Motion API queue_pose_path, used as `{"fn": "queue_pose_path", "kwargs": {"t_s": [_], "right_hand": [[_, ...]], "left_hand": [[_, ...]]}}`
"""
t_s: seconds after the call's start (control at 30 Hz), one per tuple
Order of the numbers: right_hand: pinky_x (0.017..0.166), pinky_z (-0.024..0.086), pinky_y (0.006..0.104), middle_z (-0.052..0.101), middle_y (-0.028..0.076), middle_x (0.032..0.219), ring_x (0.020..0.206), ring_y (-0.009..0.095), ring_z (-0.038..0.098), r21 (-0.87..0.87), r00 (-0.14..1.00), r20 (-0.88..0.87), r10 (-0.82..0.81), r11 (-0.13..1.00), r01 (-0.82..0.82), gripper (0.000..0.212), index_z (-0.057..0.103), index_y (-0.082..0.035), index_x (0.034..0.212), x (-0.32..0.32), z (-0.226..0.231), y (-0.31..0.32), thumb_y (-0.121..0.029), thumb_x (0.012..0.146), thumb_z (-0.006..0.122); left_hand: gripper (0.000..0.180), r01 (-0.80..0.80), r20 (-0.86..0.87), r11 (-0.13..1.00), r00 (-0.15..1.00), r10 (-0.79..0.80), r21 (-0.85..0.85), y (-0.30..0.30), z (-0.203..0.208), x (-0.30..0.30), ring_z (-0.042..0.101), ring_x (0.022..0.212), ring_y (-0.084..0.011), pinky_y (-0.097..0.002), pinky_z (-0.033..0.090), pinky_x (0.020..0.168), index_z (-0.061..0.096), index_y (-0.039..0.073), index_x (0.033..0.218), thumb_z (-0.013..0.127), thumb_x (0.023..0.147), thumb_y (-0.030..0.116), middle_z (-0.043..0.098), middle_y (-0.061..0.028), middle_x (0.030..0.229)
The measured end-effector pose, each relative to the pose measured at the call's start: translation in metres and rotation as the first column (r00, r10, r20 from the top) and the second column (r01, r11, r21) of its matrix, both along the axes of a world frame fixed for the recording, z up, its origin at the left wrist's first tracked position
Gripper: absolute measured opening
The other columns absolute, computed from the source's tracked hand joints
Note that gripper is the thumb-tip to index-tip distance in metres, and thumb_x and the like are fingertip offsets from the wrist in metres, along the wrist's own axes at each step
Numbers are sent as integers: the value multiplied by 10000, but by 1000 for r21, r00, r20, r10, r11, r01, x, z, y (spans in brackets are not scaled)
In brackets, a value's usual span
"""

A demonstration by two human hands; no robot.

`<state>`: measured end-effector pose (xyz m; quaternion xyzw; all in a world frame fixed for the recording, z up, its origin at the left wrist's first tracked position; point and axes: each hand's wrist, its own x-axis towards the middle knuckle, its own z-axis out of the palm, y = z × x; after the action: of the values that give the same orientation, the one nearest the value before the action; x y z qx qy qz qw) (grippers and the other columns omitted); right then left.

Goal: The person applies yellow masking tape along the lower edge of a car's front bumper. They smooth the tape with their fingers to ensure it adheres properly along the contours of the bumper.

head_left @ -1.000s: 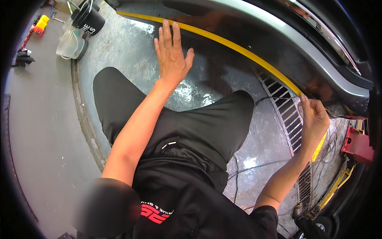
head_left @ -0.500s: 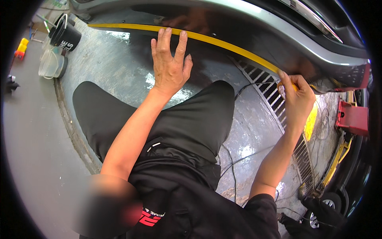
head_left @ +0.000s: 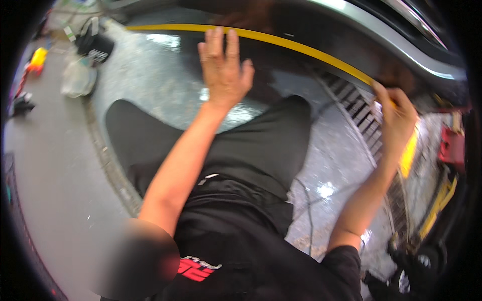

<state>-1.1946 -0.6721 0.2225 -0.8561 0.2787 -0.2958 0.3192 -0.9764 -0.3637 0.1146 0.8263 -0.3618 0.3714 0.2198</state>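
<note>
A strip of yellow tape [head_left: 296, 46] runs along the lower edge of a dark, glossy car body panel [head_left: 311, 25]. My left hand [head_left: 226, 83] is open with its fingers spread, the fingertips at the tape left of centre. At the strip's right end, my right hand [head_left: 399, 118] is closed in a pinch on the tape, thumb and index finger together near the panel. A bit of yellow shows between those fingers, probably part of the roll, mostly hidden by the hand. Motion blur softens both hands.
A slatted floor grate [head_left: 359, 108] lies below my right hand. Black bucket [head_left: 95, 46] and clear tub [head_left: 79, 78] stand at the far left. Cables [head_left: 309, 215] cross the floor. On the right are a red metal block [head_left: 452, 145] and a yellow bar [head_left: 439, 205].
The whole view has shifted, so everything sits further right in the picture. My right hand has moved slightly right with the tape; my left hand keeps its spread shape at the strip.
</note>
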Motion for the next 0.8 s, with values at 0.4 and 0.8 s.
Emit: {"fn": "queue_pose_path", "kwargs": {"t_s": [0.4, 0.8], "right_hand": [[616, 368, 254, 641, -16, 705, 671, 54, 498, -40, 992, -121, -43, 998, 39, 321, 773, -27, 865, -4, 16, 5, -297, 1023, 841], [666, 404, 212, 661, -28, 762, 728, 40, 527, -115, 999, -9, 45, 992, -46, 238, 760, 16, 929, -28, 18, 16, -184, 1015, 855]], "left_hand": [[1058, -104, -97, 994, 990, 100, -35, 52, 2, 51, 239, 1658, -494, -708, 234, 1298, 205, 30, 1758, 772, 869, 111, 211, -283, 1787], [1142, -174, -159, 984, 973, 167, -31, 42, 3, 45, 182, 1681, -487, -716, 201, 1301, 116, 59, 1782, 793, 865, 130, 141, -272, 1822]]}}
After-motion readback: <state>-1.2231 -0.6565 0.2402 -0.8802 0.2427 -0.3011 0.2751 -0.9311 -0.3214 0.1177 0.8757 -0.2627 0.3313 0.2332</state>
